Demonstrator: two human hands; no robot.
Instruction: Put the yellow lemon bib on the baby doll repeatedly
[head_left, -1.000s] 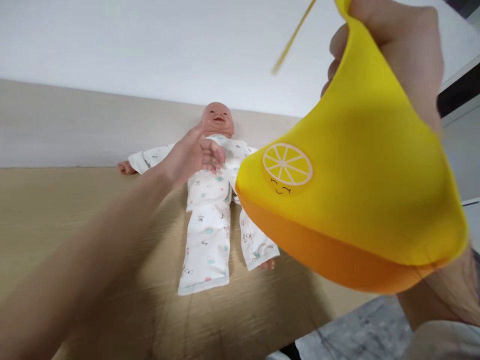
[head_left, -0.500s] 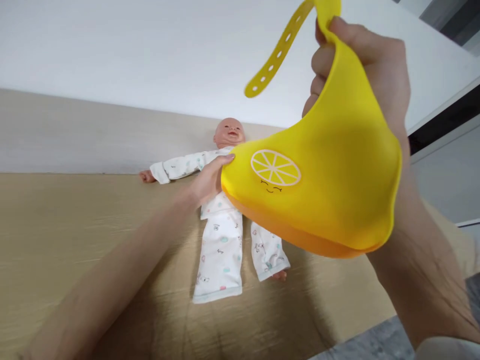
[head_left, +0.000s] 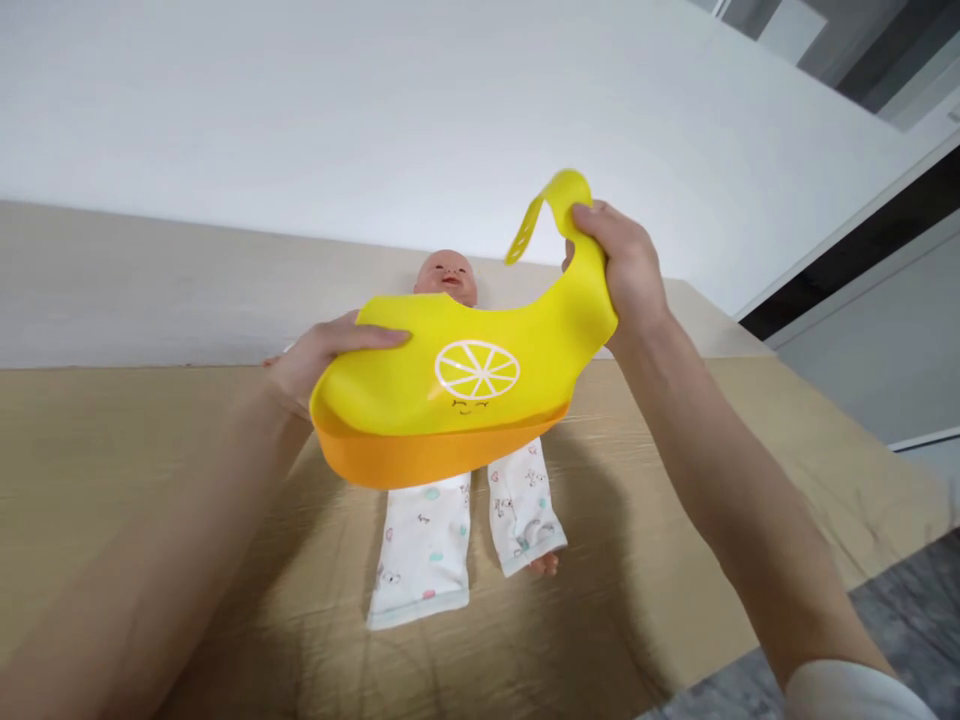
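Note:
A yellow silicone bib [head_left: 450, 385] with a lemon face and an orange pocket hangs over a baby doll [head_left: 450, 500]. The doll lies on its back on the wooden table [head_left: 112, 480], in white printed pyjamas, head toward the wall. My right hand [head_left: 619, 265] grips the bib's upper right corner by its neck strap, which curls up with holes showing. My left hand [head_left: 319, 350] holds the bib's left edge, thumb on top. The bib hides the doll's chest and arms; its head and legs show.
A white wall [head_left: 375, 110] rises behind the table. At the right the table's edge [head_left: 862, 570] drops to a grey floor. A dark gap and a grey panel stand at the far right.
The bib came down and away from the camera, now spread over the doll's chest. My left hand moved from the doll's chest to the bib's left edge and took hold.

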